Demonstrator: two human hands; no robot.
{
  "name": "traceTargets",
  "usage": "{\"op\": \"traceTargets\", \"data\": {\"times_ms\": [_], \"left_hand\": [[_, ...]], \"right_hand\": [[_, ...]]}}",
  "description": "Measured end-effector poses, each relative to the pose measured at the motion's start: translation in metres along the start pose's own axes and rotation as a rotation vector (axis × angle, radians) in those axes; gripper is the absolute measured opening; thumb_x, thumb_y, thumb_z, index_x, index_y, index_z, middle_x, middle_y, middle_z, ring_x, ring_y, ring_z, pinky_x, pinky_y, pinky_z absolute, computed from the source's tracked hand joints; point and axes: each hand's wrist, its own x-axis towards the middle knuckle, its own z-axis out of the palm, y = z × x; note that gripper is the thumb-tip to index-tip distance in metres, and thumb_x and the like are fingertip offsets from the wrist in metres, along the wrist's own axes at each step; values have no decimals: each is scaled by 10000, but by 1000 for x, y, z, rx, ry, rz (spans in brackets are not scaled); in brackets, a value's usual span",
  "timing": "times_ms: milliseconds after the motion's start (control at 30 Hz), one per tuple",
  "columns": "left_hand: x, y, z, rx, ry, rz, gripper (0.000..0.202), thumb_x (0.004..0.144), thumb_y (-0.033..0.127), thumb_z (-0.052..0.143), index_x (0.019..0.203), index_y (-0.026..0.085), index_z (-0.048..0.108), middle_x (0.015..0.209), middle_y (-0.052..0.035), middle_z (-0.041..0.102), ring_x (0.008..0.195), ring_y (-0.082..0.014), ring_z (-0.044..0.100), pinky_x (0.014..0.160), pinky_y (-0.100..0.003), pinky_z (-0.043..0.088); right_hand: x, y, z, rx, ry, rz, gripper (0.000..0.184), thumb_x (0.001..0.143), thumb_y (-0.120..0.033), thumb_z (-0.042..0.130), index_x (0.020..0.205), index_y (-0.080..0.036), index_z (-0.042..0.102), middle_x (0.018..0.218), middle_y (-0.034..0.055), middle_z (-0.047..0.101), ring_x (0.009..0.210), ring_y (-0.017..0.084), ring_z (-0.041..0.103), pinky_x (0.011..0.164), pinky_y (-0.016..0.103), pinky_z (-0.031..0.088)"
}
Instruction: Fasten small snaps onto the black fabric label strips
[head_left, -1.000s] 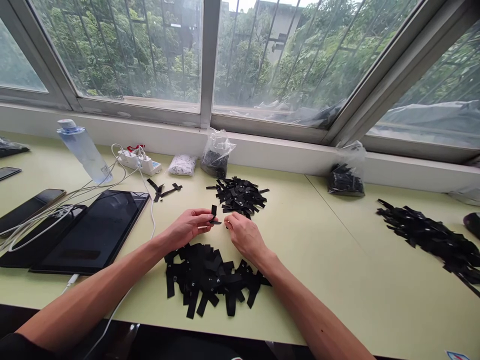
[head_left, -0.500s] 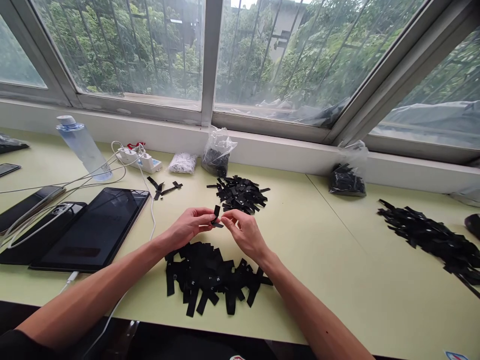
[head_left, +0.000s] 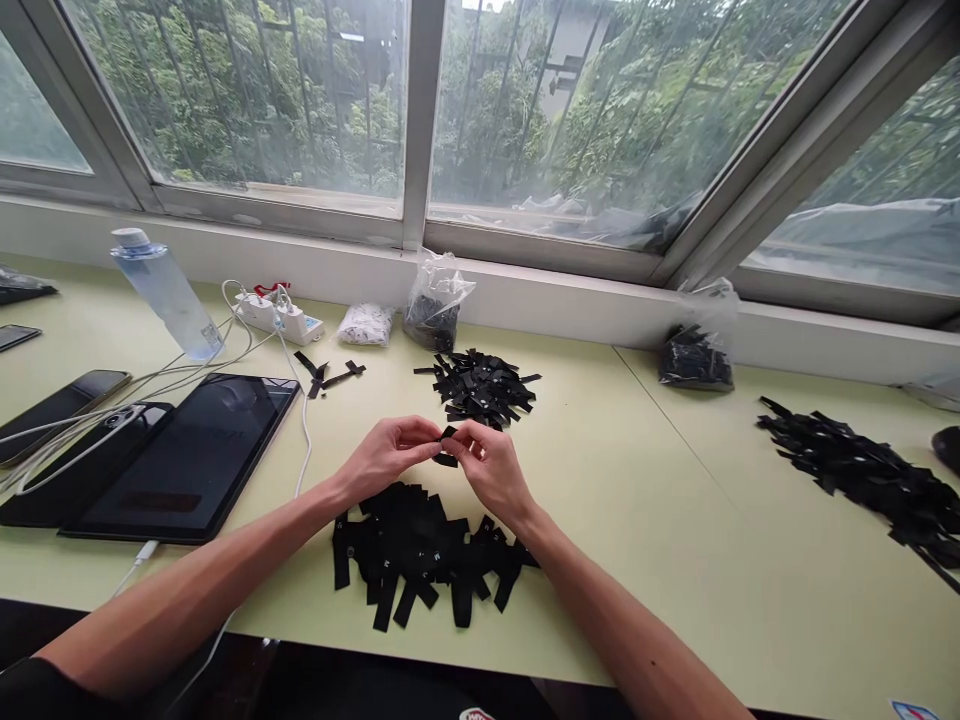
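My left hand [head_left: 390, 455] and my right hand [head_left: 491, 468] meet above the pale green table [head_left: 600, 500], both pinching one small black fabric label [head_left: 447, 448] between their fingertips. The label looks folded between them. Right under my wrists lies a heap of long flat black labels [head_left: 420, 555]. Beyond my hands sits a smaller heap of short folded black labels [head_left: 481, 386].
A tablet [head_left: 187, 455], phones [head_left: 64, 400] and white cables lie at the left, with a water bottle [head_left: 165, 295] and power strip [head_left: 281, 315] behind. Plastic bags [head_left: 435, 300] stand by the window sill. Another bag [head_left: 694, 345] and a black label pile [head_left: 862, 475] are at the right.
My right hand has come over to the label in my left hand and taken hold of it. The upright end of the label is now folded down between both hands.
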Motion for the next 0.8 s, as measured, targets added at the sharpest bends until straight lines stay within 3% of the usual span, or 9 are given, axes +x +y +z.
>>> {"op": "traceTargets", "data": {"times_ms": [133, 367, 467, 567, 667, 800], "left_hand": [[-1, 3, 2, 56, 31, 62, 259, 882, 367, 705, 1011, 143, 697, 992, -80, 738, 962, -221, 706, 923, -357, 552], [-6, 9, 6, 294, 140, 258, 138, 896, 283, 686, 972, 175, 725, 906, -63, 756, 836, -196, 712, 798, -329, 570], [-10, 15, 3, 455, 132, 405, 109, 904, 219, 668, 986, 206, 738, 890, -53, 767, 804, -187, 714, 777, -328, 566], [-13, 20, -4, 572, 46, 651, 168, 902, 132, 648, 1008, 229, 735, 960, -56, 783, 887, -195, 726, 849, -361, 568], [-12, 20, -13, 656, -12, 822, 230, 904, 77, 623, 1034, 241, 721, 1048, -61, 780, 947, -194, 732, 899, -392, 565], [-9, 17, -24, 745, -43, 895, 293, 913, 52, 594, 1115, 241, 691, 1106, -79, 765, 983, -200, 726, 908, -398, 556]], "right_hand": [[-1, -1, 1, 6, 5, -31, 233, 941, -326, 608, 751, -192, 636, 699, -1, 640, 618, 133, 499, 577, 265, 381], [-4, -4, -1, -21, 10, -159, 212, 972, -328, 551, 820, -219, 650, 749, 27, 666, 663, 164, 568, 631, 301, 457], [-10, -6, -5, -89, 23, -284, 198, 982, -316, 517, 884, -241, 670, 818, 58, 689, 736, 195, 611, 678, 345, 493], [-12, -6, -12, -94, -7, -388, 187, 962, -367, 538, 953, -236, 671, 878, 77, 697, 776, 214, 627, 716, 375, 509], [-6, -1, -17, -107, -32, -308, 256, 1005, -376, 456, 1008, -220, 658, 870, 68, 681, 751, 196, 617, 688, 345, 499], [7, 19, -20, -313, -91, -162, 238, 1021, -285, 458, 1000, -215, 684, 921, 62, 682, 802, 185, 625, 731, 319, 499]]}}
